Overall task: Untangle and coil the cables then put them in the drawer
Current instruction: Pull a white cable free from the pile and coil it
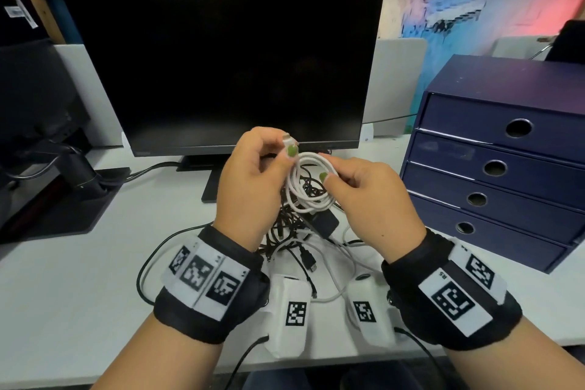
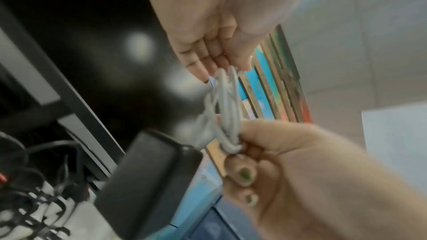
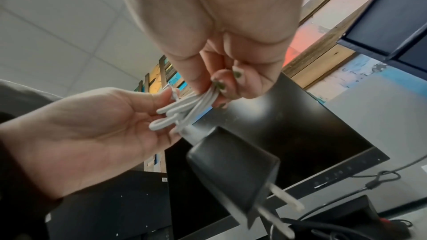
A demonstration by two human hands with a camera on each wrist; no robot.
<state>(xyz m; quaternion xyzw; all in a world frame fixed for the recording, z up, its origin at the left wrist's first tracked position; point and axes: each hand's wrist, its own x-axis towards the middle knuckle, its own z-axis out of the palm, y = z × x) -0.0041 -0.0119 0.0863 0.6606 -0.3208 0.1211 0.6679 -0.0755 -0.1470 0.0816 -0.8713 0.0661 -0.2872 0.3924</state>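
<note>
White cable (image 1: 308,187) coiled in loops, raised in front of the monitor (image 1: 218,66), above the black tangle (image 1: 285,228) on the desk (image 1: 79,279). Left hand (image 1: 253,187) upright, back toward the camera, thumb and forefinger pinching the cable's plug end at the top. Right hand (image 1: 370,199) angled in from the monitor's right, fingers curled, pinching the loops together. Black adapter (image 3: 233,169) hanging below the coil, prongs down. Blue drawers (image 1: 493,168) right of the monitor, all closed.
</note>
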